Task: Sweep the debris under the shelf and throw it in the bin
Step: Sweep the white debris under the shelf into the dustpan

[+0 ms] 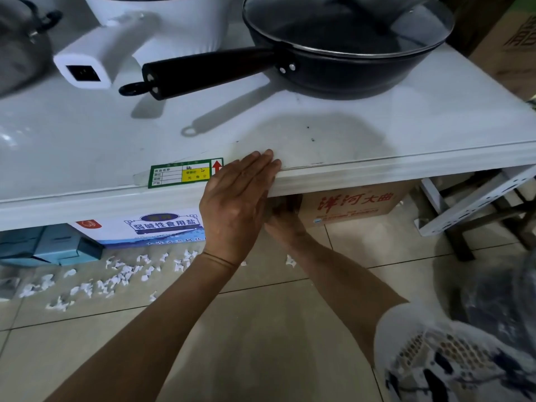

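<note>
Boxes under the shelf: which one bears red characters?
The brown cardboard box, right of the left hand. The salt box has blue print; the teal boxes are plain.

The scene is seen from a single head-worn wide-angle camera, pointed forward and steeply down over the front edge of the white shelf (pixel 377 175), which is viewed from close above. The shelf top is spread across the far half, and the tiled floor (pixel 261 343) is shown near, bent at the borders by the lens. No second view is given.
</note>
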The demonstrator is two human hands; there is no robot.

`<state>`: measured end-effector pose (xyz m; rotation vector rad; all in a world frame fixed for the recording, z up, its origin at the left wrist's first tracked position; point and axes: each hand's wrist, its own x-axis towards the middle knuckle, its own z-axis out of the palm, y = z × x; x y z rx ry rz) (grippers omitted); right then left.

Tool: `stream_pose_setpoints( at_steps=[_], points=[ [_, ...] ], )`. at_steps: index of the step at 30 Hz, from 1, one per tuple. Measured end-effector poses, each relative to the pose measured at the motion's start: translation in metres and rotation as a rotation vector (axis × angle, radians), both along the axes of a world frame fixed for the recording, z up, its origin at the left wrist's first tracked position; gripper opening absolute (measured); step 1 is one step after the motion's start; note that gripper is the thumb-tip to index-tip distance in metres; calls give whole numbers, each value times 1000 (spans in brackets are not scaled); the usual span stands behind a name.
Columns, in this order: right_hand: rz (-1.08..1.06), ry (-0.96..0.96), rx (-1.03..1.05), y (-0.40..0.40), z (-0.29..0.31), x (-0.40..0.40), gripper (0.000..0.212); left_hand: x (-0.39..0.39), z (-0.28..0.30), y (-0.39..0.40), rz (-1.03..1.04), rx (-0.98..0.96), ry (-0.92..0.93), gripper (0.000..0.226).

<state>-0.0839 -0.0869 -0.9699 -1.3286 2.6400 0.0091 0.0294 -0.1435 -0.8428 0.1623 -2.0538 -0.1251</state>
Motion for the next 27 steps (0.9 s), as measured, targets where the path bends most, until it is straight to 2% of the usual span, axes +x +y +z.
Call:
stream_pose_setpoints(
  at_steps=[1, 4, 6, 8, 9, 10, 13, 16, 18, 20, 22, 27],
  points=[
    [35, 18, 118, 7, 6, 9, 20, 0, 0, -4, -14, 5, -8, 23],
    [151, -15, 185, 28, 10, 38, 26, 1, 4, -2, -4, 14, -51, 23],
    [216, 92, 259, 36, 12, 54, 21, 2, 6, -1, -12, 25, -65, 23],
    [241, 126, 251, 37, 21, 66, 20, 3, 5, 0, -3, 34, -71, 23],
    [214, 80, 331, 36, 22, 68, 17, 3, 6, 0, -7, 30, -67, 23],
    [216, 112, 366, 35, 25, 70, 14, 3, 6, 0, -7, 24, -67, 23],
    [152, 197, 259, 19, 28, 60, 20, 2, 5, -1, 5, 7, -55, 23],
    [186, 140, 127, -7, -1, 27, 26, 2, 3, -2, 15, -1, -54, 24],
    [147, 179, 180, -6, 10, 18, 31, 1, 4, -2, 7, 1, -51, 24],
    [230, 159, 185, 2, 29, 16, 33, 1, 3, -1, 12, 0, -43, 23],
    [359, 223, 274, 10, 26, 15, 35, 1, 3, -2, 16, -11, -38, 23],
    [356, 208, 376, 35, 9, 35, 34, 1, 1, -3, 25, -32, -41, 23]
  ],
)
